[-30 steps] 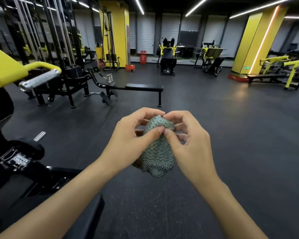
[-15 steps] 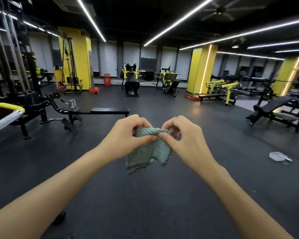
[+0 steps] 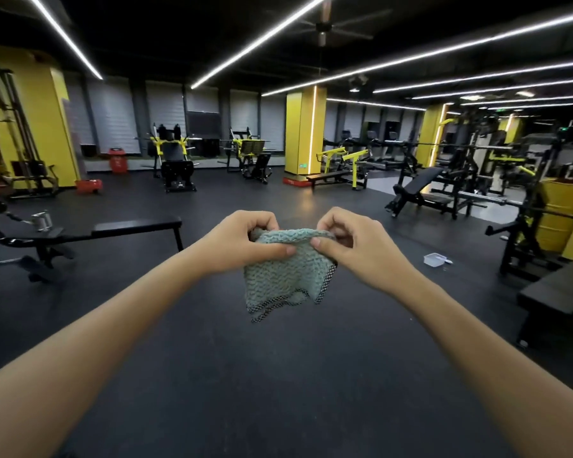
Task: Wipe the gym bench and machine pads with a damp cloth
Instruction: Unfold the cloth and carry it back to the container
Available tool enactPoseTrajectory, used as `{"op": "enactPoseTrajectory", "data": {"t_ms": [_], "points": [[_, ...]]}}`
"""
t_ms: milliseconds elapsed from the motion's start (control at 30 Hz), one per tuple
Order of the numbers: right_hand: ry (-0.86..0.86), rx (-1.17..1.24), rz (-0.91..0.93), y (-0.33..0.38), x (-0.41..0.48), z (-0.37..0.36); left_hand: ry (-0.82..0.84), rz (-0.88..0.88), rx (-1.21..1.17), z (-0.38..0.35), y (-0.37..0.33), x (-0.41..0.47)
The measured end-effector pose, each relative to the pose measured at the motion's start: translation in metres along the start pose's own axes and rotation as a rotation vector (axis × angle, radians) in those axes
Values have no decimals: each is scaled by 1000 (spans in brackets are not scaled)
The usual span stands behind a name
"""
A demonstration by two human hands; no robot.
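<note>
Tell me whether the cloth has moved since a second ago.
Yes. The cloth, pinched by the left hand and right hand, has swung right, away from the flat bench; the camera also turned.

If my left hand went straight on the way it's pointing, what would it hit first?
Most likely your right hand, which pinches the same cloth just beyond your left hand; depth is hard to judge.

Two hands (image 3: 245, 241) (image 3: 358, 246), one cloth (image 3: 278, 276), one clear tub (image 3: 434, 259), one ceiling fan (image 3: 323, 28).
</note>
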State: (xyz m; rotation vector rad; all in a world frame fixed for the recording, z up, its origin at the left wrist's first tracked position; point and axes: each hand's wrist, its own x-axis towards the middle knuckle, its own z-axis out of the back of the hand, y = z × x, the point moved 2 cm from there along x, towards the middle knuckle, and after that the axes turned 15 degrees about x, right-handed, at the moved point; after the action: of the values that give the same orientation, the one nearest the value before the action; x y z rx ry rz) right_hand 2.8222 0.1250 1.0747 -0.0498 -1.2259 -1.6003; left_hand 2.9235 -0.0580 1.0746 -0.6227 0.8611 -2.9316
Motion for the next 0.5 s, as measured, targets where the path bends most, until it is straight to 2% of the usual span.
{"op": "enactPoseTrajectory", "data": {"t_ms": [167,300,500], "points": [[-30,-110,-33,5,-17,26,85,-58,-116,-15,-13,6],[-71,-188,-72,1,-29,52,147,-97,-97,-27,-26,20],[-150,-259,-161,-31,-38,111,153,-102,-93,-55,-33,67]]}}
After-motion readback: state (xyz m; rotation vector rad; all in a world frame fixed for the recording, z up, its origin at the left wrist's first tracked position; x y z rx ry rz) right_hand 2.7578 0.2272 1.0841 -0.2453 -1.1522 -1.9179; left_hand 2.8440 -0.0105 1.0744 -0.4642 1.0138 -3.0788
